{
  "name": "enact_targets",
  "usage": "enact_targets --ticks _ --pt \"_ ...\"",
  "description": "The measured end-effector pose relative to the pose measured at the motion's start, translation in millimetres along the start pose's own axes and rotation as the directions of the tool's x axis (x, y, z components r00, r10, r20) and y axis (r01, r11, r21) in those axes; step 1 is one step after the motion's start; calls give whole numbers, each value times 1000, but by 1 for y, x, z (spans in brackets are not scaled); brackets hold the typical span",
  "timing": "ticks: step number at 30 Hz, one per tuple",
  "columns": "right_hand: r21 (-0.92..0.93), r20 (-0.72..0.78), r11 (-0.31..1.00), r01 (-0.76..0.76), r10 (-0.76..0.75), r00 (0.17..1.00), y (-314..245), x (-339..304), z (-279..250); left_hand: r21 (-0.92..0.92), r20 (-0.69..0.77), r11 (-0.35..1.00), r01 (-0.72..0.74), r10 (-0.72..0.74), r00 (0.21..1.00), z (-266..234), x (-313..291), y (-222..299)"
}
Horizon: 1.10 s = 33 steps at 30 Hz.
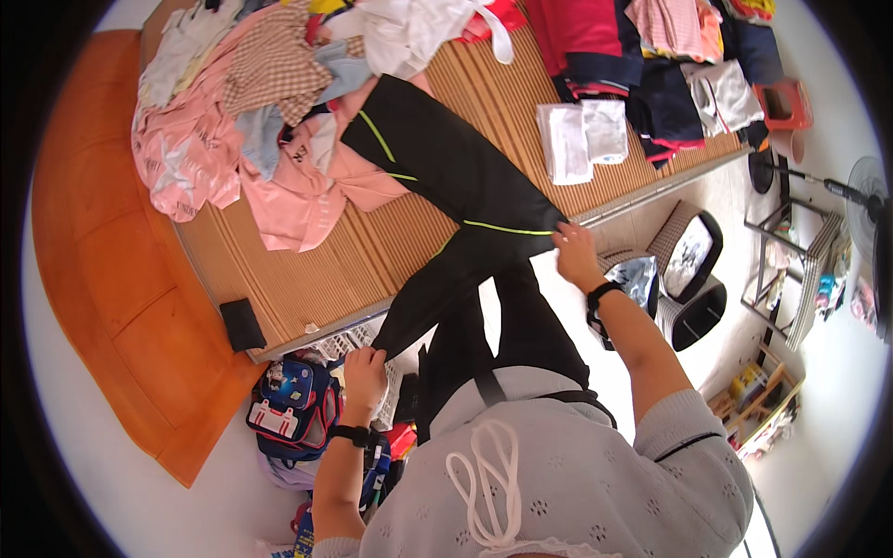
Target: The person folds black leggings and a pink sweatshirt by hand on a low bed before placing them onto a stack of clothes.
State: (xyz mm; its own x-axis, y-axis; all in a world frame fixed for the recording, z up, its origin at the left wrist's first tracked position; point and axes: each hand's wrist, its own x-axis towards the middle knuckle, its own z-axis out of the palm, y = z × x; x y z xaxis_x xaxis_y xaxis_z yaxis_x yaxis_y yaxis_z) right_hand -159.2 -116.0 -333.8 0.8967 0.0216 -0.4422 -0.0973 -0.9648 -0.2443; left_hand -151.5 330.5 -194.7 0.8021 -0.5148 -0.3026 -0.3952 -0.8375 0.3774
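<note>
A black stretchy garment with lime-green seams, apparently sports leggings (465, 177), lies partly across the slatted bed surface (344, 265). One part runs toward the far left, where it meets the clothes pile. A narrower leg slants back toward me over the near edge. My left hand (365, 377) is closed on the end of this leg, just beyond the edge. My right hand (575, 253) pinches the garment's right corner, near a lime seam. Between my hands the cloth is stretched, and its near part hangs in front of my body.
A jumbled pile of pink, white and checked clothes (288, 186) covers the far left. Folded white cloths (581, 139) and dark and red stacks (595, 56) lie far right. A small black cloth (243, 325), backpack (293, 400), shoes (688, 246) and fan (870, 195) surround the bed.
</note>
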Motion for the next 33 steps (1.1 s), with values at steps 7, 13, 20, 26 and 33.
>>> enact_targets --ticks 7,13,20,26,33 --pt "52 192 994 99 -108 975 -35 24 20 -156 325 981 -114 160 932 -45 68 60" --pt "241 52 963 118 -134 990 -21 29 31 -238 468 934 -265 350 811 -110 183 156" --pt "786 125 605 -132 54 991 24 50 32 -431 561 835 -342 544 624 -123 288 231" --pt "947 191 228 -228 172 966 37 63 27 -341 360 821 -457 564 744 -54 380 227" --pt "890 349 235 -390 196 916 41 67 22 -374 336 868 -326 455 825 -27 384 218"
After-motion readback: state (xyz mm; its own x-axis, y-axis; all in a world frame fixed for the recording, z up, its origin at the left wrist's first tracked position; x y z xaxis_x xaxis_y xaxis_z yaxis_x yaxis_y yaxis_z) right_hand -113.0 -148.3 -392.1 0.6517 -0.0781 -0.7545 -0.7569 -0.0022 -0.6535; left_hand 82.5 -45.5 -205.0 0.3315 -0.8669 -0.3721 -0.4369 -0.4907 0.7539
